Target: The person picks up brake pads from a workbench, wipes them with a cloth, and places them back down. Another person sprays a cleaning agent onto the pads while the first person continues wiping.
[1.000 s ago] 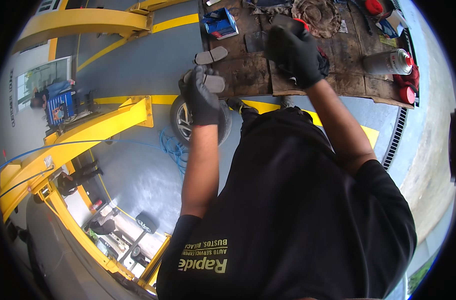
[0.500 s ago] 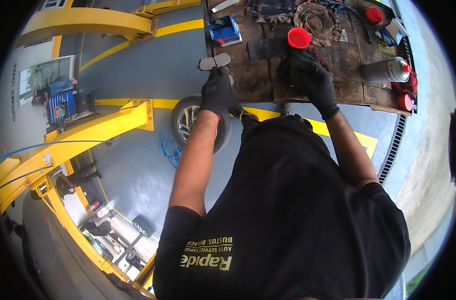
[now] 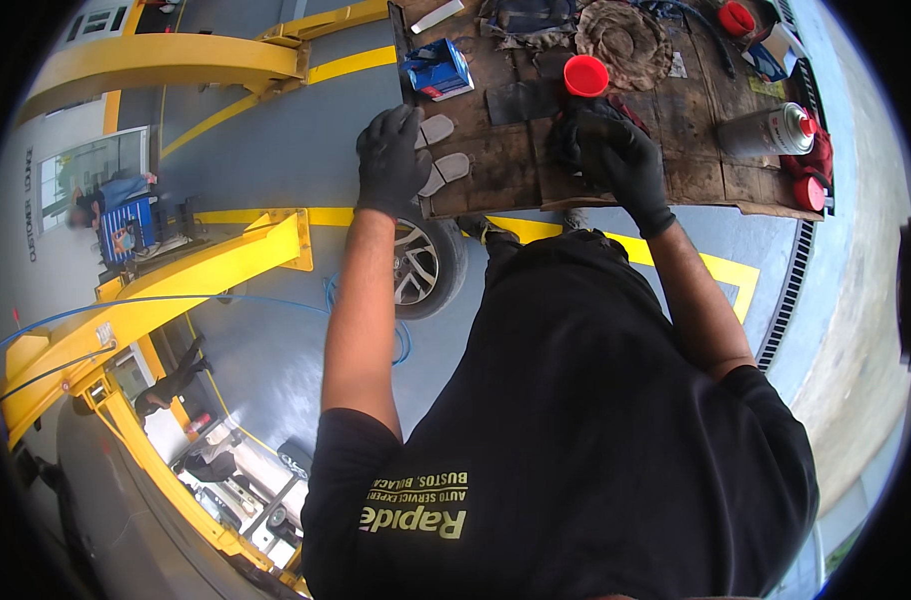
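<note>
Two pale grey brake pads lie at the left edge of the workbench point(image 3: 521, 165). The lower brake pad point(image 3: 444, 174) shows a groove across its middle. My left hand point(image 3: 388, 160), in a black glove, is over the left end of the upper brake pad point(image 3: 436, 130); its fingers are loosely bent and nothing shows in them. My right hand point(image 3: 626, 158), gloved too, is closed above a dark crumpled bundle just below a red cup point(image 3: 586, 76). Black glove against dark cloth hides what its fingers hold, if anything.
A blue box point(image 3: 440, 70), a crumpled brown cloth point(image 3: 626, 42) and a grey spray can point(image 3: 766, 132) with a red cap are on the bench. Below its left edge stands a wheel point(image 3: 426, 268). Yellow lift arms point(image 3: 176, 268) and a blue hose point(image 3: 216, 297) are at left.
My left hand has shifted left, uncovering the lower brake pad, while both pads stay on the bench. My right hand remains nearly in place.
</note>
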